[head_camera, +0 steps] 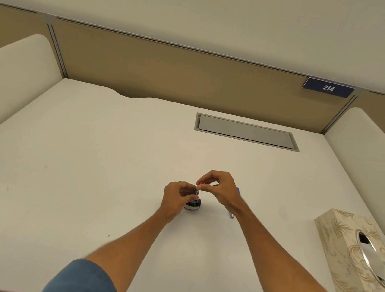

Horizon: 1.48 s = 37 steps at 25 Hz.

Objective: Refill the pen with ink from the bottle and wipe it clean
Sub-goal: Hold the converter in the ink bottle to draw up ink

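Note:
A small round ink bottle (192, 205) stands on the white desk (102, 159) in the middle. My left hand (176, 198) curls round its upper part and hides most of it. My right hand (220, 189) pinches a thin pen part with a red end (199, 183) right above the bottle's mouth. Behind my right wrist lies a blue pen piece (234, 204), mostly hidden, with only its two ends showing.
A patterned tissue box (352, 260) with an oval metal opening sits at the desk's right front. A grey cable hatch (246, 132) is set into the desk farther back. Beige partition panels close off the back and both sides.

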{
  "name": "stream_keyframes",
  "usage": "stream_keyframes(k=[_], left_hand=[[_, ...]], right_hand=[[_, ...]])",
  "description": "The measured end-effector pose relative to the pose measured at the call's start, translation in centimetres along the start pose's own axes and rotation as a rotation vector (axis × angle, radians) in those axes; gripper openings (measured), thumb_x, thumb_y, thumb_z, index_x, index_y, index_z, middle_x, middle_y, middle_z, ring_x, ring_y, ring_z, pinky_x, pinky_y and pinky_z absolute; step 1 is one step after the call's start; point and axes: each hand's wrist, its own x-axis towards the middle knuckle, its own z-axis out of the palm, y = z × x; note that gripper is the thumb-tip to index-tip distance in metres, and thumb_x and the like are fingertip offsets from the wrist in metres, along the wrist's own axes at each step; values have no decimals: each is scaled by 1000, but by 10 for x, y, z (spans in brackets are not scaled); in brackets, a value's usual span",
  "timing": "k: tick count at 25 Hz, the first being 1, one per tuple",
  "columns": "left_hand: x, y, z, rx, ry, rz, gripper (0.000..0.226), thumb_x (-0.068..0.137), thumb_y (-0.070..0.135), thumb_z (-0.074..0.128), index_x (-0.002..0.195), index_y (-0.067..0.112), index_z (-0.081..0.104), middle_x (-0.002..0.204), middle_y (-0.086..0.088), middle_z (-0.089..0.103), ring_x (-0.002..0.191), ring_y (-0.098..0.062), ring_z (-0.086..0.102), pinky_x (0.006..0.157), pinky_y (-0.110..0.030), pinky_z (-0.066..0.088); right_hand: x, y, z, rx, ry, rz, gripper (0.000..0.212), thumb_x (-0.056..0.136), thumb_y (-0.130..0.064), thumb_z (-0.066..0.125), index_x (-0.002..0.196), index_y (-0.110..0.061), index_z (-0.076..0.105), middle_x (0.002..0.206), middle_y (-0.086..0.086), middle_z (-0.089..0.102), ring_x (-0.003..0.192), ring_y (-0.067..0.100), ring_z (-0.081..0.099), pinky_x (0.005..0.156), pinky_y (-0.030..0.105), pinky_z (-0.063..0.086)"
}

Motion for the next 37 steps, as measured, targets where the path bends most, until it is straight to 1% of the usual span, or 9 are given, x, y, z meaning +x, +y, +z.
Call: stream_keyframes(k=[6,12,15,22,27,30,33,35,37], left_hand=[[0,-2,-1,3,-3,5,20,72,-6,75,92,0,74,84,-14,75,77,-24,73,76,-31,60],[0,-2,-1,-1,-1,2,22,72,-6,75,93,-1,73,85,-13,76,77,-22,74,75,-28,60],[0,-2,-1,1,-2,0,22,72,-6,75,94,-1,73,85,-13,76,77,-22,74,74,-27,59],[1,-3,0,4,3,2,22,72,-6,75,93,0,74,85,-13,76,79,-23,74,77,-30,60],[0,-2,0,-4,4,5,21,72,-7,75,92,0,74,84,-13,76,77,-23,74,74,-27,59],[-1,0,0,-3,-3,5,20,73,-7,75,92,0,74,84,-14,76,76,-21,74,72,-24,59],[-1,0,-1,-2,1,4,20,72,-6,74,91,2,74,84,-13,76,77,-23,74,74,-26,59],[-1,-1,-1,-2,6,2,21,72,-6,75,91,3,74,85,-13,76,79,-24,74,77,-29,60],[-1,-2,-1,-3,8,2,22,72,-6,75,92,2,74,85,-13,76,80,-24,74,78,-30,60]], right_hand=[[-1,2,0,17,-20,20,16,75,-9,78,90,-11,75,90,4,76,85,20,70,82,33,58],[-1,0,2,21,-12,14,14,77,-5,76,80,-18,73,85,7,75,83,21,71,81,32,57],[0,-1,3,12,2,6,13,76,-6,78,79,-17,71,84,10,74,81,24,71,76,28,56],[0,3,1,19,-30,21,12,76,-7,77,88,-10,76,87,6,76,83,17,71,80,28,58],[0,1,3,-5,-5,4,10,75,-7,78,80,-13,73,82,8,75,77,16,70,73,20,54],[0,2,4,-1,10,9,11,74,-8,80,80,-14,73,83,9,75,78,19,70,74,23,55],[-1,3,2,40,-4,37,13,76,-5,78,88,-8,75,88,10,75,83,21,72,80,27,58],[-1,2,1,39,-14,35,13,77,-3,76,90,-6,75,89,10,76,84,20,72,81,26,58],[-1,1,1,15,-19,17,10,78,-3,75,86,-9,75,87,9,75,82,19,72,79,24,56]])
